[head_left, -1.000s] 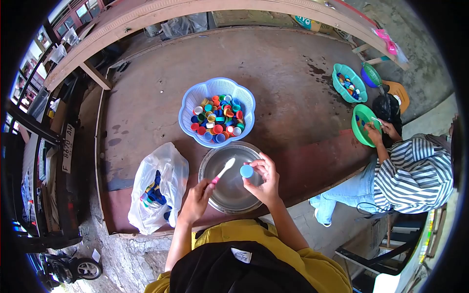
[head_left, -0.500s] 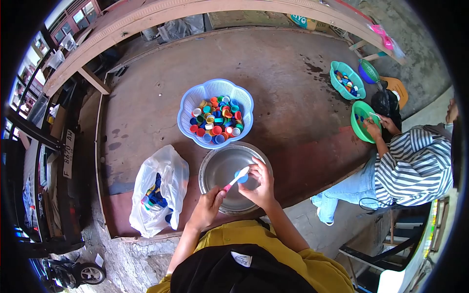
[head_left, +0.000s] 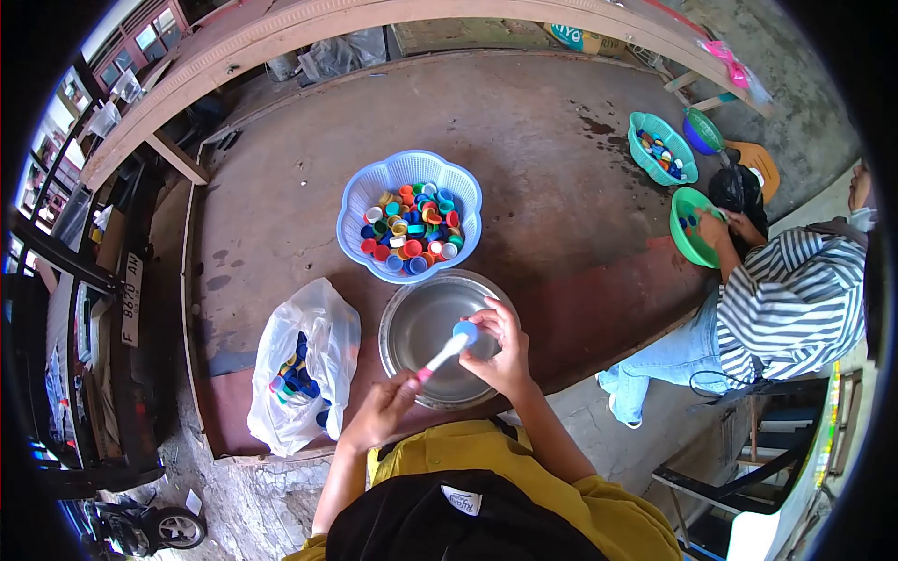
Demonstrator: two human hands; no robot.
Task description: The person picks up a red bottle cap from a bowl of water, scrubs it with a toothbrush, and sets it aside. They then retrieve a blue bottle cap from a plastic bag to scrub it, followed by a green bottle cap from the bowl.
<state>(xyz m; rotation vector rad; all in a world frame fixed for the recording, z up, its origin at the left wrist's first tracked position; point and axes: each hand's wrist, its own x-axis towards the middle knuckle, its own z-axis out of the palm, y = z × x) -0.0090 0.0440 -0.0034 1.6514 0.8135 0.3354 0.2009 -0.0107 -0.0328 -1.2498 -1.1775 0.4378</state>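
My left hand point(head_left: 382, 411) is closed on the pink handle of a toothbrush point(head_left: 441, 357), whose white head end points up and right. A blue bottle cap point(head_left: 465, 331) is pinched in my right hand point(head_left: 502, 351), with the brush head touching or just beside it. Both hands are above a round metal basin point(head_left: 402, 323). Beyond the basin stands a light blue plastic basket point(head_left: 360, 192) full of colourful caps point(head_left: 412, 224). To the left, a translucent plastic bag point(head_left: 323, 327) holds more caps.
At the right sits a person in a striped shirt point(head_left: 795, 309), hands over a green basin point(head_left: 687, 229). Behind it stand a teal basket of caps point(head_left: 645, 131) and an orange stool point(head_left: 760, 166). A wooden beam point(head_left: 374, 28) crosses the far side of the table point(head_left: 543, 159).
My left hand has moved slightly left and down with the toothbrush. The cap in my right hand is turned differently. The other person's hands have shifted over their basin.
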